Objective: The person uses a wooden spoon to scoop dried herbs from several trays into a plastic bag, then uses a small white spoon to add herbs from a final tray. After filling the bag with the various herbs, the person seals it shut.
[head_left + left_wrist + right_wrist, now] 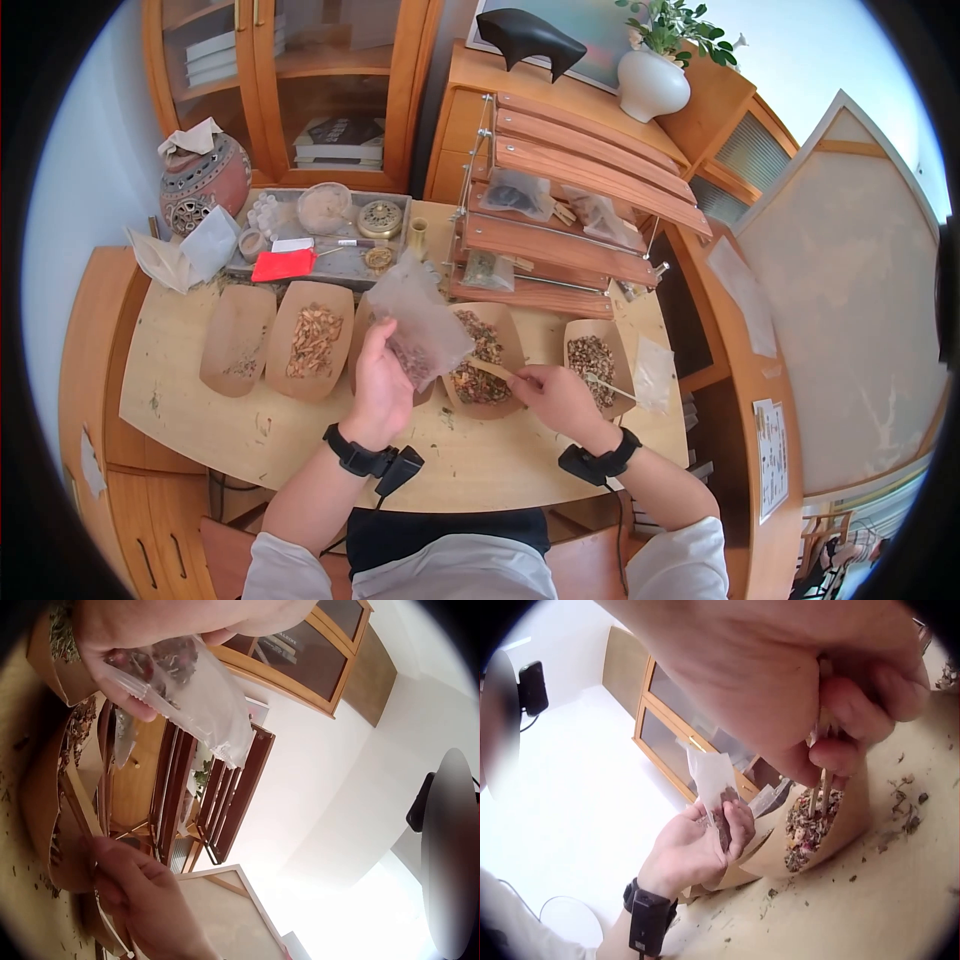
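My left hand (pixel 382 388) holds a translucent plastic bag (pixel 424 310), its fingers curled round the lower part. Dark reddish dried bits (pixel 176 661) lie in the bottom of the bag. In my right hand (pixel 560 398) a pair of wooden tongs (pixel 489 368) is pinched between thumb and fingers. The tong tips reach into the mixed dried herbs and petals (pixel 804 838) of a brown paper tray (pixel 513 345). Another paper tray (pixel 358 335) is partly hidden behind my left hand and the bag.
Paper trays with wood-like chips (pixel 315 340) and sparse bits (pixel 240 368) stand left; a tray of dark pieces (pixel 590 357) with a pale stick (pixel 612 388) stands right. Behind are a grey tray (pixel 300 262) of small containers and a slatted wooden rack (pixel 560 250) with bags.
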`<action>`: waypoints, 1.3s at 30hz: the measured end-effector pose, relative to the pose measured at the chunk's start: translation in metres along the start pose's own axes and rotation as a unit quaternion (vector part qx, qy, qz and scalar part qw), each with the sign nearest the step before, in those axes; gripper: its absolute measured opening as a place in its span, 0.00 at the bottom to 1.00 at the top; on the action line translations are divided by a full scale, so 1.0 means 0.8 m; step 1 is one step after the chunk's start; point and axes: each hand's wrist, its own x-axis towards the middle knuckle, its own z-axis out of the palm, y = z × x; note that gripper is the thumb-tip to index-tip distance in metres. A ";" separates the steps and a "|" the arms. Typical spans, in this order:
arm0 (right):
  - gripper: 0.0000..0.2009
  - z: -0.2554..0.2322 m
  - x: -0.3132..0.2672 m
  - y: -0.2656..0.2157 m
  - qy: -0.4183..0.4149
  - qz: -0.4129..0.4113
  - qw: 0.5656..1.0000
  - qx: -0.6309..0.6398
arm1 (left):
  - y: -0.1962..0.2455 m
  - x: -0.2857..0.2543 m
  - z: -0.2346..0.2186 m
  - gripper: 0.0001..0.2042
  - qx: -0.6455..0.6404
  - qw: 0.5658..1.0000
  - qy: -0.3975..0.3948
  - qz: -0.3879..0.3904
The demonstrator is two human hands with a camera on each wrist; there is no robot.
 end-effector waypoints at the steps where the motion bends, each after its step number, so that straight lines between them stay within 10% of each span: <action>1: 0.15 0.004 -0.002 -0.001 0.009 -0.002 1.000 -0.011 | -0.001 0.001 -0.002 0.24 0.002 1.000 -0.001 -0.001; 18: 0.14 -0.059 -0.012 -0.006 0.031 0.029 0.964 0.261 | -0.003 0.000 0.000 0.25 0.027 0.999 -0.030 -0.032; 39: 0.16 -0.089 -0.030 -0.059 0.079 -0.051 0.988 0.118 | -0.004 -0.008 0.009 0.24 0.072 0.995 -0.043 -0.047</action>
